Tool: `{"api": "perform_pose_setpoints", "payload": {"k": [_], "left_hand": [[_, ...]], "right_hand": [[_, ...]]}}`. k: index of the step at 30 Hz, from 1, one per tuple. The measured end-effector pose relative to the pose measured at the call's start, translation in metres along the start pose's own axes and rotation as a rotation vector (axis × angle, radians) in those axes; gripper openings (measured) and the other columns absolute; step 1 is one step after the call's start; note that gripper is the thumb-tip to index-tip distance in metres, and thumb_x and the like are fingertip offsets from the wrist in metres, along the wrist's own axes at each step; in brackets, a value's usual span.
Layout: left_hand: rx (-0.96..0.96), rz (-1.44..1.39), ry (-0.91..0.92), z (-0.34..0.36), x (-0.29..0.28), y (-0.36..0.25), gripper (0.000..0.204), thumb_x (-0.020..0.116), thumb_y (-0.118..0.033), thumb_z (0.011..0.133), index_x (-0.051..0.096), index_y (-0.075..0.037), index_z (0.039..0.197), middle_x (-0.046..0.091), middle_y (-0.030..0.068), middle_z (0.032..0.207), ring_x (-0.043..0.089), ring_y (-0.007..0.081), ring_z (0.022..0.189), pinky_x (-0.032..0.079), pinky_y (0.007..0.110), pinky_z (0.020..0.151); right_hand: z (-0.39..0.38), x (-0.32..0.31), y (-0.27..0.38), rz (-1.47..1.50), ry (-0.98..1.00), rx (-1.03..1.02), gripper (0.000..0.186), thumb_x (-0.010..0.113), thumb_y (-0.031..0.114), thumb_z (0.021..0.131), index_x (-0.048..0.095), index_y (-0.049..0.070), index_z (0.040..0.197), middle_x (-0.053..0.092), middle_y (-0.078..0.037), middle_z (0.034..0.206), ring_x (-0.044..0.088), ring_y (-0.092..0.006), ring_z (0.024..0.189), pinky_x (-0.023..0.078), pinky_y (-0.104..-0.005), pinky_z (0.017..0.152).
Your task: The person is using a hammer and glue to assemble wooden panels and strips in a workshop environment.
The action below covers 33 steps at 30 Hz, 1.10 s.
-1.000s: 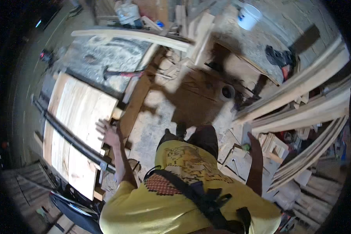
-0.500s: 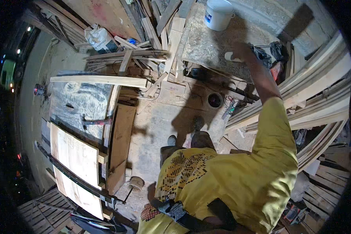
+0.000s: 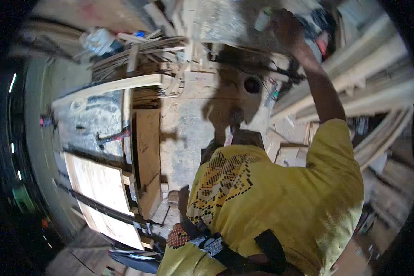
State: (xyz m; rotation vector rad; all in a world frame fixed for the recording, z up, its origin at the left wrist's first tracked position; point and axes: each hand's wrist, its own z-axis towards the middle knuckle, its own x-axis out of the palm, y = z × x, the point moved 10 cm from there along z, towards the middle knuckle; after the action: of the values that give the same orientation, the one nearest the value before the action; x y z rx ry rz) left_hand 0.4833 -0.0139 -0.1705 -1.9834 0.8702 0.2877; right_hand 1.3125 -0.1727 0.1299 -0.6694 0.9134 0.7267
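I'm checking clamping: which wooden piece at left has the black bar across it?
The pale panel, lower left; the bar crosses it, not the brown board or long plank.

You wore a yellow shirt [image 3: 290, 198] with a loose short sleeve [image 3: 331, 149], its front printed with a black-and-brown scale-like pattern [image 3: 223, 179] and a small red dotted patch [image 3: 177, 236]. Black webbing straps [image 3: 270, 248] crossed it, one bearing a speckled grey section [image 3: 211, 245], above dark trousers [image 3: 247, 139].

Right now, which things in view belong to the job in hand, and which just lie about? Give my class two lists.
Apparently in use:
- blurred pale object in the right hand
- light wooden panel
- dark bar clamp across it

Apparently lying about:
- hammer
- whitish bag
- loose wood strips
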Motion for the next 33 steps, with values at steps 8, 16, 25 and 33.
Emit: {"api": "perform_pose_setpoints", "payload": {"k": [8, 16, 25, 33], "left_hand": [[0.715, 0.390, 0.452, 0.084, 0.003, -0.009, 0.044, 0.065, -0.039, 0.097, 0.066, -0.003, 0.123, 0.069, 0.0069, 0.104, 0.065, 0.0169, 0.094, 0.054, 0.035, 0.072], [0.032, 0.445, 0.858, 0.098, 0.038, 0.015, 0.044, 0.062, -0.039, 0.098, 0.062, -0.005, 0.126, 0.068, 0.0056, 0.111, 0.065, 0.0186, 0.098, 0.053, 0.036, 0.079], [0.027, 0.708, 0.846, 0.050, 0.158, -0.043, 0.047, 0.061, -0.041, 0.098, 0.058, -0.008, 0.132, 0.065, 0.0049, 0.122, 0.065, 0.0217, 0.103, 0.052, 0.038, 0.083], [0.245, 0.552, 0.869, -0.032, 0.200, -0.051, 0.048, 0.061, -0.040, 0.099, 0.061, -0.003, 0.130, 0.064, 0.0112, 0.126, 0.064, 0.0232, 0.109, 0.051, 0.044, 0.086]], "right_hand": [[-0.560, 0.048, 0.154, 0.307, 0.764, 0.681, 0.054, 0.066, 0.039, 0.092, 0.056, 0.002, 0.131, 0.063, -0.023, 0.127, 0.063, -0.0379, 0.113, 0.049, -0.0493, 0.098], [-0.979, -0.180, 0.547, 0.944, 1.867, 1.234, 0.049, 0.063, 0.050, 0.091, 0.077, 0.004, 0.093, 0.074, -0.016, 0.095, 0.071, -0.0320, 0.097, 0.055, -0.0451, 0.085], [-0.916, -0.149, 0.483, 0.883, 0.720, 1.582, 0.050, 0.068, 0.040, 0.087, 0.065, 0.003, 0.121, 0.069, -0.024, 0.113, 0.069, -0.0374, 0.102, 0.055, -0.0451, 0.088], [-1.002, -0.191, 0.355, 0.818, 0.394, 1.821, 0.032, 0.070, 0.029, 0.089, 0.066, 0.003, 0.108, 0.070, -0.018, 0.073, 0.073, -0.0285, 0.070, 0.056, -0.0417, 0.063]]}}
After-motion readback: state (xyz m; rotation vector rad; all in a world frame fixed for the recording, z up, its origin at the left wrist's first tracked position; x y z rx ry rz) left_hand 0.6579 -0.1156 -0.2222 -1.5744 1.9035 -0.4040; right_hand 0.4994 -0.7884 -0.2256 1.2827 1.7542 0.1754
